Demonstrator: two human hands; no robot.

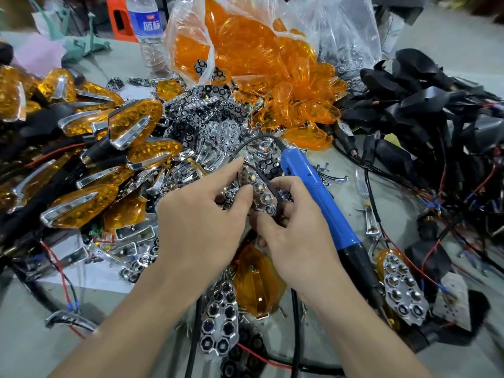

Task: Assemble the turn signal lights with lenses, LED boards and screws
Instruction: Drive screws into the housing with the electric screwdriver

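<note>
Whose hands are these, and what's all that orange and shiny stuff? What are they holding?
These are a person's two bare hands, no machine. The camera sits on the person's head and looks down, so you see what they see. The left hand and the right hand both pinch a shiny silver strip of small light cups with their fingers. Beside the right hand lies a blue electric screwdriver. On the grey table are a clear plastic bag of orange see-through lenses, a pile of finished orange-and-silver lights on the left, and black plastic shells with wires on the right. A clear water bottle with a blue label stands at the back.
</note>
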